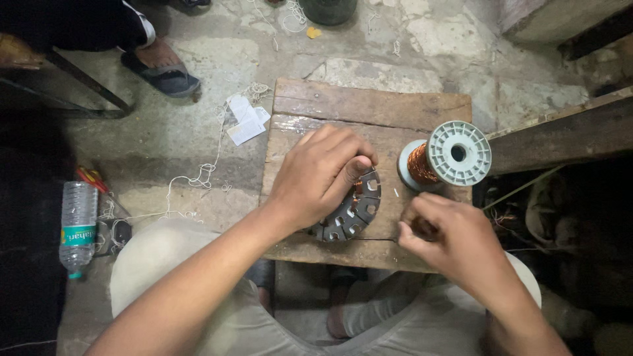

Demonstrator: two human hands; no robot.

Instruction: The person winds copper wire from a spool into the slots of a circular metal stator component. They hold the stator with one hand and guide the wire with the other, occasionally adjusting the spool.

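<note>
Head cam: right hand (455, 240) is pinched shut near the board's front edge, can't tell on what. Left hand (323, 175) is clamped over the slotted metal stator ring (353, 211) on the wooden board (369, 105). Just beyond sits a copper wire spool (445, 155). Farther left, a plastic bottle (78, 227) on the floor.

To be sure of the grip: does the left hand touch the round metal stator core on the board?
Touching. The head view shows the left hand lying over the stator core, fingers pressed on its top.
</note>
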